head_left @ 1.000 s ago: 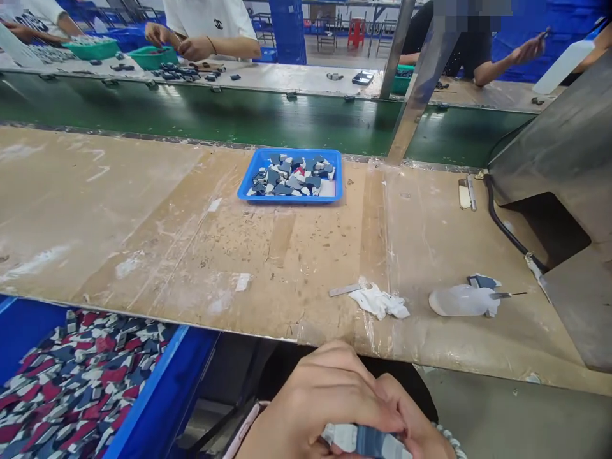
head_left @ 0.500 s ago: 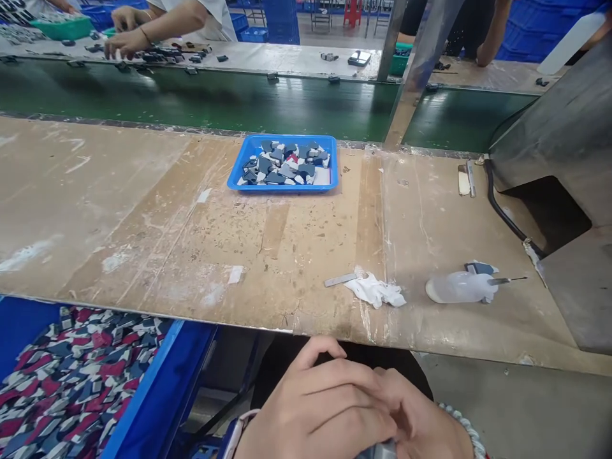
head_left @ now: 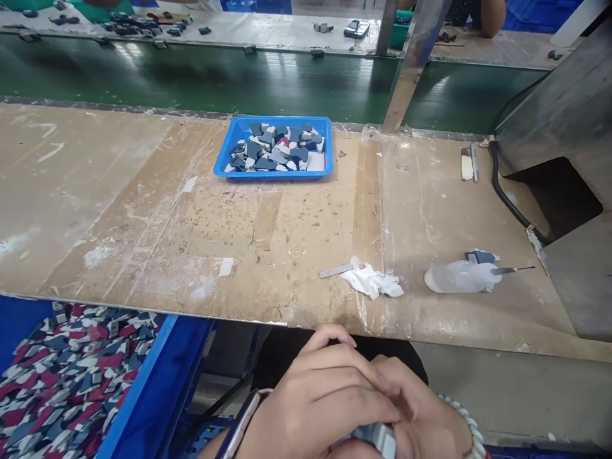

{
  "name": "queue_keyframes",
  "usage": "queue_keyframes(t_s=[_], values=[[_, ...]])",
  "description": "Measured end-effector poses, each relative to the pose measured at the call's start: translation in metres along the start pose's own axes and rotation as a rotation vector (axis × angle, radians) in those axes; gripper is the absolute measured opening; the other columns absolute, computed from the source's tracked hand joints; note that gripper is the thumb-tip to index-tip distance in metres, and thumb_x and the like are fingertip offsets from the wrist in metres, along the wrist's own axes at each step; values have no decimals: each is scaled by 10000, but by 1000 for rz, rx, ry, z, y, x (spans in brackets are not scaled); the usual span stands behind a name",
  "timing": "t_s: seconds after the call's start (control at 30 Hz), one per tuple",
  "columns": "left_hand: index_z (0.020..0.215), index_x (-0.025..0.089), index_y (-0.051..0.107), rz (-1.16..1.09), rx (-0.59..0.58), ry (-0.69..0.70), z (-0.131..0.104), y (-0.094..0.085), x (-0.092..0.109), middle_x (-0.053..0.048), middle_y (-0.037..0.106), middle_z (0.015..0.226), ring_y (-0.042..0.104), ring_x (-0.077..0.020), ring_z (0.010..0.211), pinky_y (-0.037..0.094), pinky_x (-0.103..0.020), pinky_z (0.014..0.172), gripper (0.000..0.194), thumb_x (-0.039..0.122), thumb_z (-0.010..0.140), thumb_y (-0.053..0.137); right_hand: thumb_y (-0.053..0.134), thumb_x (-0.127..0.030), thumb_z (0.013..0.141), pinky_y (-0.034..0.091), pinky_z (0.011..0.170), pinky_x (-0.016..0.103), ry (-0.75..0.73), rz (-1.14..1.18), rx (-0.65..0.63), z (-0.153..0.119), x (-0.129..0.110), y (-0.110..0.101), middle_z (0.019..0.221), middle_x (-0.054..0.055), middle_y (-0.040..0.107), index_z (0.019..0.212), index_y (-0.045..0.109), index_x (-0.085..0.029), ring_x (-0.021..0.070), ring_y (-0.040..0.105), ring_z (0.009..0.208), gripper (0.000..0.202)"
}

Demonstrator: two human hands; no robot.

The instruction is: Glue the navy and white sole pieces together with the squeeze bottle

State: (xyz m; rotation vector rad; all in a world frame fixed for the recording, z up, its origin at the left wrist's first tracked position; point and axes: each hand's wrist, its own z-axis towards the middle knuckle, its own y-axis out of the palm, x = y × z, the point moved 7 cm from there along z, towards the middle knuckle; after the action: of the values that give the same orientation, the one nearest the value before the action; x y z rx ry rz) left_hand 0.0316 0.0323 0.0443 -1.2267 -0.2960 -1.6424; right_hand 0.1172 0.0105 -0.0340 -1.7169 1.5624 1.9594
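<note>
At the bottom centre, below the table edge, my left hand (head_left: 325, 395) is closed around a small grey-blue piece (head_left: 377, 437). My right hand (head_left: 415, 408) presses against it from the right, its fingers curled on the same piece. The hands touch, and much of the piece is hidden between them. On the table beyond lie a white crumpled cloth (head_left: 373, 281) with a flat metal strip (head_left: 335, 271) beside it, and a translucent bottle (head_left: 456, 277) with a needle tip. A dark blue and white piece (head_left: 482, 257) lies just behind the bottle.
A blue tray (head_left: 272, 175) of similar pieces stands at the table's back. Lower left is a large blue bin (head_left: 143, 376) full of red, white and blue pieces. A metal post (head_left: 406, 83) and metal housing (head_left: 559, 108) rise at right. Beyond runs a green belt (head_left: 191, 80).
The view has tilted down, so the table and belt appear higher and the co-worker's hands have left the frame. More of the grey-blue piece shows between my hands, which remain together.
</note>
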Motion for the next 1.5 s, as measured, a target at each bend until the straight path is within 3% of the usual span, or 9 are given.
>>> queue_keyframes(t_s=[0.1, 0.23, 0.5, 0.73, 0.83, 1.07, 1.27, 1.4, 1.5], values=[[1004, 141, 665, 41, 16, -43, 0, 4, -7, -35, 776, 899, 712, -147, 862, 432, -340, 961, 339, 439, 1041, 507, 757, -652, 758, 321, 610, 259, 8, 36, -14, 0, 3, -4, 696, -29, 366, 725, 519, -196, 111, 314, 637, 516], [990, 137, 663, 32, 13, -41, 2, 6, -9, -47, 766, 894, 710, -156, 851, 458, -359, 929, 333, 428, 1041, 510, 765, -642, 760, 423, 724, 279, 15, -23, 85, -6, 9, -20, 814, 18, 468, 865, 633, -192, 152, 425, 749, 480], [1031, 124, 651, 8, -14, 11, 0, 7, -11, -57, 771, 902, 725, -167, 921, 423, -358, 974, 340, 397, 1070, 453, 766, -642, 749, 378, 654, 259, -40, -95, 86, -12, 9, -23, 737, -23, 445, 860, 631, -179, 127, 399, 667, 494], [1004, 141, 632, 2, -52, 41, 1, 6, -6, -72, 780, 889, 727, -155, 907, 438, -350, 970, 345, 375, 1089, 392, 875, -538, 677, 461, 804, 305, -55, -61, 200, -27, 21, -35, 880, -7, 538, 980, 675, -248, 180, 547, 836, 465], [1004, 136, 619, -22, -42, 54, 0, 6, -5, -72, 779, 893, 722, -157, 900, 438, -354, 984, 331, 360, 1088, 391, 897, -510, 654, 438, 744, 283, -51, -68, 195, -25, 22, -33, 801, -25, 482, 872, 649, -221, 149, 484, 748, 438], [1019, 117, 634, -78, -8, 89, -3, 7, -14, -63, 766, 839, 718, -173, 879, 449, -356, 896, 285, 350, 1063, 477, 795, -645, 718, 335, 646, 268, -34, -67, 167, -14, 14, -19, 751, -23, 414, 841, 567, -205, 130, 368, 681, 511], [963, 103, 675, -93, 29, 33, 0, 3, -21, -72, 760, 816, 722, -174, 827, 464, -342, 811, 335, 399, 1036, 536, 687, -619, 856, 355, 657, 268, -27, 11, 18, 2, -8, 4, 735, -12, 456, 878, 626, -189, 135, 423, 690, 436], [950, 104, 682, -116, 27, 29, 1, 3, -21, -63, 761, 810, 722, -174, 834, 477, -337, 817, 346, 421, 1020, 563, 679, -585, 880, 285, 627, 268, -84, 32, 31, 6, -14, 5, 711, -31, 396, 852, 612, -185, 117, 352, 663, 407], [961, 105, 686, -128, 19, 24, 0, 5, -22, -68, 762, 814, 723, -176, 827, 477, -342, 814, 331, 403, 1025, 558, 680, -568, 884, 353, 672, 274, -83, 43, 17, 6, -13, 5, 747, -4, 468, 856, 652, -180, 145, 451, 721, 390]])
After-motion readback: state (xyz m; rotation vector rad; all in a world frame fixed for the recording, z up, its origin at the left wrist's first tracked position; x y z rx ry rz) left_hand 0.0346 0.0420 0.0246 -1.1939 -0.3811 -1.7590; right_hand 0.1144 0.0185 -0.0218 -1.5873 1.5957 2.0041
